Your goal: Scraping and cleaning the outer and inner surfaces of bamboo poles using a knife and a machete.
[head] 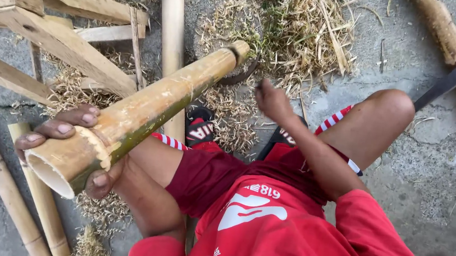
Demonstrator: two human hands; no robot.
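Head view, looking down over a red shirt [284, 235] and bent knees: the left hand [67, 150] is wrapped around the near, open end of a thick bamboo pole [151, 108]. Its fingers [61, 127] curl over the upper side of the cut rim and the thumb presses from below, so the grip is closed firmly on the pole. From that grip the pole slopes up and away across the left thigh, and its far end rests near a heap of dry shavings [284, 21] on the concrete ground [436, 184].

Beyond the far end and to its right, the right hand [270, 100] reaches forward with the arm stretched out from the shoulder and the wrist bent. It is blurred; whether it holds anything cannot be told. A dark blade [447, 80] lies past the right knee, well apart from both hands. A wooden frame [52, 30] stands above the left grip, and thinner bamboo poles [12, 190] lie below it.
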